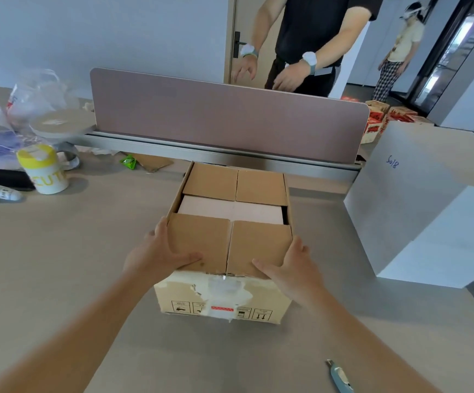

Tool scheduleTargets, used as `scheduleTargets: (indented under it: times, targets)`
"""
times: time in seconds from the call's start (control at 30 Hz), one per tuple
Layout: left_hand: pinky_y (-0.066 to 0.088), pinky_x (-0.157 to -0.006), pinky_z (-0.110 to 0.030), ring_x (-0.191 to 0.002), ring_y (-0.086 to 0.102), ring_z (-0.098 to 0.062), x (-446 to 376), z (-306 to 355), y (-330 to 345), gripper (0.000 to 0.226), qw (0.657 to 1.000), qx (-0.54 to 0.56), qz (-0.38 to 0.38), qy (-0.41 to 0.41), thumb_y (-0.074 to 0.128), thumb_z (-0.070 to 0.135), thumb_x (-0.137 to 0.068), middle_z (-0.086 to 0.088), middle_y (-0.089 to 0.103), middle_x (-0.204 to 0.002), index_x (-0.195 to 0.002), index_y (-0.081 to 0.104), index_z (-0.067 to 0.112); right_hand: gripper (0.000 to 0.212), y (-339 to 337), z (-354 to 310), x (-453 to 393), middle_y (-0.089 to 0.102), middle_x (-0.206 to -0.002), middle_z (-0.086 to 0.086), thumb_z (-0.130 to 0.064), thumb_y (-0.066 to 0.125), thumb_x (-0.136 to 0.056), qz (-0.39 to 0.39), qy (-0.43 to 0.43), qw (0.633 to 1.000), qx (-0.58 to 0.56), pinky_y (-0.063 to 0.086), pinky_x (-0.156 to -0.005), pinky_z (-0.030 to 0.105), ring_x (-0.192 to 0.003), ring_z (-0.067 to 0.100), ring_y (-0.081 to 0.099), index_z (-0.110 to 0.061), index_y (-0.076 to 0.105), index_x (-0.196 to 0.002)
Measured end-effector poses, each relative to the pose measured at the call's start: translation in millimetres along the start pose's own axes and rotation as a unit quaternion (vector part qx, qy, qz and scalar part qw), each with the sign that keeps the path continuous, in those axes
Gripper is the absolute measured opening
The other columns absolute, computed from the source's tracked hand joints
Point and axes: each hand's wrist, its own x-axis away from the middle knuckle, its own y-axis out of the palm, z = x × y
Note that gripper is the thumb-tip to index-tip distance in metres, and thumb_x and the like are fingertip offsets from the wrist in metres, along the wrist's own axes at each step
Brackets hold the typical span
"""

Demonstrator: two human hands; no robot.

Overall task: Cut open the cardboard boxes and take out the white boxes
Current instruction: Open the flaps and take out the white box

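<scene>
Sitting on the grey desk (pixel 60 265), the cardboard box (pixel 224 296) has its top partly open: two flaps at the far end and two at the near end lie folded inward, and between them a strip of pale white boxes (pixel 230 211) shows inside. Torn tape and white paper cover the near face above a row of printed handling symbols. The left hand (pixel 159 251) holds the near left corner, its thumb lying flat on the near left flap and its fingers curled round the box's left side. The right hand (pixel 292 265) mirrors it at the near right corner, thumb on the right flap, fingers wrapped down the right side, so each grip is closed on the box. A blue utility knife (pixel 339 377) lies on the desk near the person, to the right, apart from both hands. A tall white carton (pixel 417 211) stands to the right of the box. A yellow-lidded tub (pixel 44 171) stands at the far left, and a mauve divider screen (pixel 224 117) runs across behind the box.
</scene>
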Motion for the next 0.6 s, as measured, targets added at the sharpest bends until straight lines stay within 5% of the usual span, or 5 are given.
scheduleTargets:
  times: [0.13,0.27,0.6]
  targets:
    - [0.024,-0.109,-0.045,-0.137,0.02,-0.029,-14.3,11.9,-9.9,0.097,0.977,-0.202,-0.01,0.069,0.051,0.073,-0.072,-0.009,0.016,-0.149,-0.145,0.013,0.022,0.078,2.7,-10.2,-15.8,0.009,-0.151,0.015,-0.065,0.039,-0.084,0.026,-0.025,0.984,0.174,0.024,-0.111,0.048,-0.139,0.034,0.016,-0.016,0.019,-0.14]
    - [0.009,-0.113,-0.048,-0.142,-0.001,-0.031,-34.5,21.4,-10.8,0.084,0.958,-0.258,-0.039,0.121,0.036,0.076,-0.078,-0.007,-0.007,-0.156,-0.146,0.015,0.031,0.073,5.0,-20.0,-33.6,-0.009,-0.155,0.012,-0.066,0.023,-0.088,0.012,-0.045,0.966,0.255,0.002,-0.115,0.052,-0.142,0.036,-0.006,-0.025,0.01,-0.147]
    - [-0.008,-0.114,-0.048,-0.144,-0.007,-0.023,-41.2,22.3,-12.9,0.062,0.953,-0.221,-0.018,0.206,0.035,0.064,-0.087,-0.002,0.01,-0.156,-0.132,0.041,0.023,0.059,11.8,-35.7,-42.9,0.011,-0.154,0.008,-0.058,0.031,-0.09,0.061,-0.07,0.974,0.205,-0.002,-0.116,0.049,-0.144,0.028,0.0,-0.019,0.036,-0.134]
